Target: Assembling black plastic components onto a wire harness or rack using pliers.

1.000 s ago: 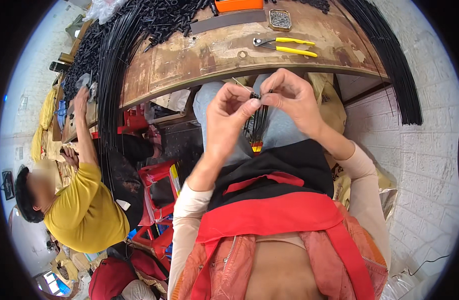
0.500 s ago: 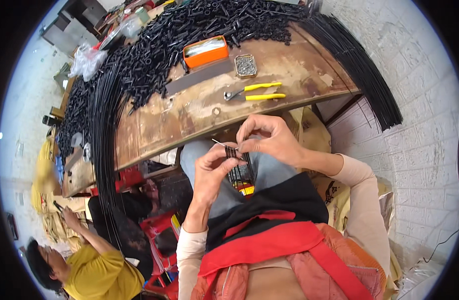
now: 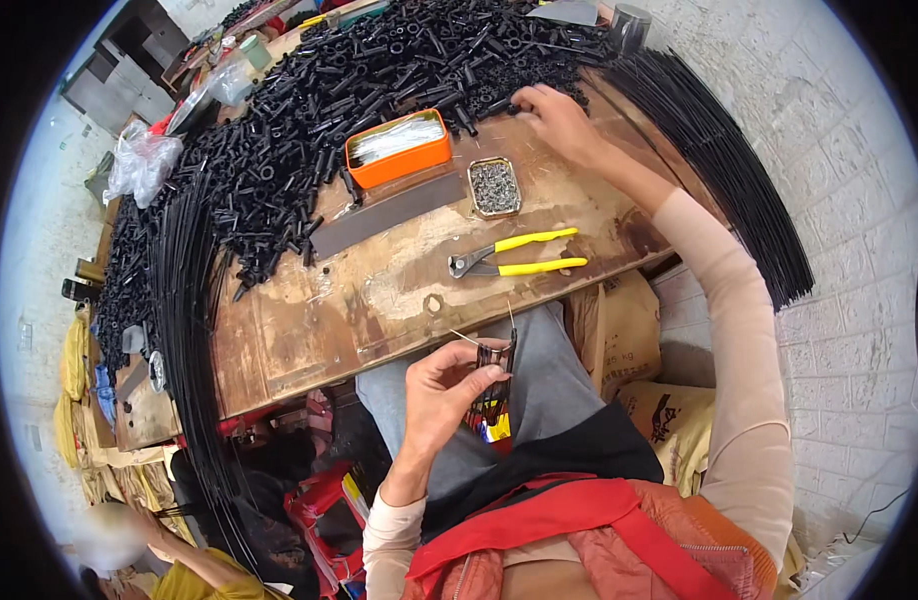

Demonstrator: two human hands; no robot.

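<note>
Over my lap, my left hand [image 3: 439,395] pinches a small row of thin black rods [image 3: 496,362] between thumb and fingers. A pale thin wire [image 3: 512,318] runs across the rods' tops, with one end bent up and the other sticking out to the left. My right hand [image 3: 564,125] reaches over the table to the right edge of the heap of black tube pieces and rings [image 3: 409,65]. Its fingertips are closed together at the small black rings there; whatever lies between them is hidden.
On the wooden table [image 3: 364,345] lie yellow-handled nippers [image 3: 539,252], a small tray of metal bits [image 3: 494,188], an orange box of pale strips [image 3: 399,150] and a grey flat bar [image 3: 387,215]. Long black rods [image 3: 719,165] hang off the right edge. A co-worker [image 3: 209,575] sits lower left.
My right hand has left the wire and moved up and right to the heap. The left hand keeps the rods, shifted slightly lower. My view has tilted, and the co-worker sits lower in it.
</note>
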